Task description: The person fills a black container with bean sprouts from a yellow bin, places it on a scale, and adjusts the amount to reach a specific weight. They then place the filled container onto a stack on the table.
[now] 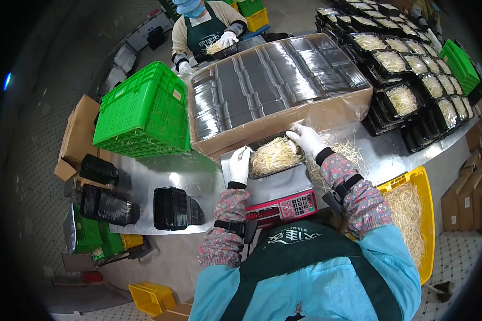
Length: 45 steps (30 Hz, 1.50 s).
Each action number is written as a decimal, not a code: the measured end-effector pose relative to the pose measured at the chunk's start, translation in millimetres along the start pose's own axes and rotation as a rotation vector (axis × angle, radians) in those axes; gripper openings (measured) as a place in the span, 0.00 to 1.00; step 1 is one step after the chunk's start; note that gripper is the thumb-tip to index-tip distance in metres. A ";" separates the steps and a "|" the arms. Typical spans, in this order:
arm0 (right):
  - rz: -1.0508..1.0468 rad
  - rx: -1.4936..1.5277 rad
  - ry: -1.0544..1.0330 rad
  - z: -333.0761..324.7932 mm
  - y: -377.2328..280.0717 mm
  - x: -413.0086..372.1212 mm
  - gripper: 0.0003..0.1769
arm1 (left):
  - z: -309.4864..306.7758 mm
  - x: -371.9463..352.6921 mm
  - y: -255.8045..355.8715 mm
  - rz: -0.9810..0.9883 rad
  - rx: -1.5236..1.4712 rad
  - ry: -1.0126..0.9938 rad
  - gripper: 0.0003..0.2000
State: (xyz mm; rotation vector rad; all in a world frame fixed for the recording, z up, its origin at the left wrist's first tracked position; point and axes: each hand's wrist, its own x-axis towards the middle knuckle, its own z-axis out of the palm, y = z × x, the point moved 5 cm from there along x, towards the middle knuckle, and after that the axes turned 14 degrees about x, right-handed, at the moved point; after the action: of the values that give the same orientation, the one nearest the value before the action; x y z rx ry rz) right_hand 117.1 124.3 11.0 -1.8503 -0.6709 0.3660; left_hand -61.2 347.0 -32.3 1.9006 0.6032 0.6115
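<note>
A black plastic tray [273, 175] filled with bean sprouts [276, 157] sits on the platform of a red digital scale [281, 207]. My left hand [239, 166], in a white glove, grips the tray's left edge, fingertips at its upper corner. At the upper right corner, my gloved right hand [307, 141] holds the rim with fingers bent over it. Loose sprouts [347, 152] lie on the metal table to the right of my right hand. The scale's keypad and display face me; its digits are too small to read.
Ahead stands a cardboard box [284, 115] of stacked black trays. A green crate [142, 109] is left of it; stacked sprout-filled trays [401, 100] rise at right. A yellow crate [427, 224] of sprouts stands near my right side. Opposite, a co-worker [211, 27] handles another tray.
</note>
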 end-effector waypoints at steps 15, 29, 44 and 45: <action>0.272 0.371 -0.090 -11.9 -1.9 -24.6 0.24 | -16.7 -43.0 53.4 -0.448 -0.249 -0.194 0.15; 0.379 0.931 -0.056 -13.4 13.2 -109.5 0.15 | 16.4 -82.7 54.2 -0.480 -0.693 -0.217 0.02; 0.009 0.820 0.294 -128.0 0.3 -129.3 0.09 | 138.2 -99.6 138.7 -0.181 -0.242 -0.648 0.13; -0.003 0.769 0.381 -138.2 0.4 -130.6 0.08 | 143.6 -95.7 147.9 -0.107 -0.166 -0.641 0.14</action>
State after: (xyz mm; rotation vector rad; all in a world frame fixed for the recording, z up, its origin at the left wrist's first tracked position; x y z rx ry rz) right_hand 88.8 -58.8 53.4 -1.1332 -0.2136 0.2131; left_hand -18.8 134.8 37.3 1.7599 0.2243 -0.0335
